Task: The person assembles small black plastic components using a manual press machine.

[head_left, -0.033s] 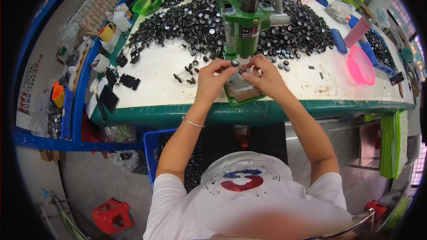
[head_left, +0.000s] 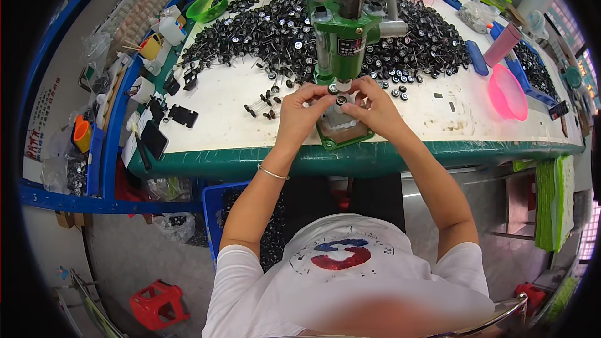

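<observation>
Below the ram of a green hand press (head_left: 348,40), both of my hands meet over its base. My left hand (head_left: 302,111) is closed in a pinch on a small black wheel (head_left: 332,89) with a shiny silver hub. Close beside it, a second small wheel (head_left: 341,101) is between the thumb and fingers of my right hand (head_left: 374,107). Under my fingertips lies the press base (head_left: 341,134), with a pale block partly covered by the hands. Whether an axle joins the two wheels cannot be made out.
Behind the press spreads a large heap of black wheels with metal axles (head_left: 250,37). A few wheel pairs (head_left: 263,105) lie left of my hands. Pink basins (head_left: 508,92), a pink bottle (head_left: 503,45) and a blue bin (head_left: 532,72) stand right; a phone (head_left: 153,138) lies left.
My left hand and its wheel have shifted slightly right, closer to the press ram. The wheel at my right hand shows a little more clearly.
</observation>
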